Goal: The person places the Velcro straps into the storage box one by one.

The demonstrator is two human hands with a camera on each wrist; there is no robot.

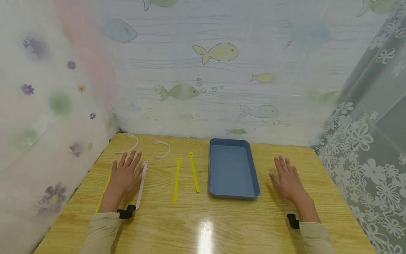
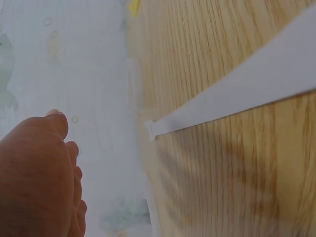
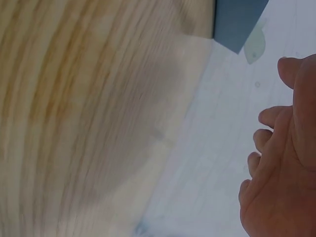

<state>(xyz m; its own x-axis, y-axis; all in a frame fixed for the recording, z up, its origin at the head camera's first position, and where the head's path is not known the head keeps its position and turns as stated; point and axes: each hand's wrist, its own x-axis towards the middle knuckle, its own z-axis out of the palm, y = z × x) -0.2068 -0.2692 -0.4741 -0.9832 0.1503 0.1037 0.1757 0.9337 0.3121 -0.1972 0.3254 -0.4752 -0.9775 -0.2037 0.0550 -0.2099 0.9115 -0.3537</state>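
My left hand (image 1: 124,176) is held palm down over the left of the table, fingers spread, holding nothing. Just right of it lies a straight white cable tie (image 1: 142,185), which also crosses the left wrist view (image 2: 222,101). A yellow cable tie (image 1: 103,195) is partly hidden under this hand. Beyond the fingertips, two curved white cable ties (image 1: 135,143) rest on the wood. Two more yellow cable ties (image 1: 176,181) lie mid-table. To the right of the blue tray (image 1: 233,195), my right hand (image 1: 288,181) hovers with straight fingers and holds nothing.
The wooden table (image 1: 177,229) meets a fish-printed sheet (image 1: 219,77) at its back edge. Flowered sheeting (image 1: 54,123) hangs on the left, and a lace-patterned curtain (image 1: 364,169) on the right. Each wrist wears a small black camera (image 1: 127,211).
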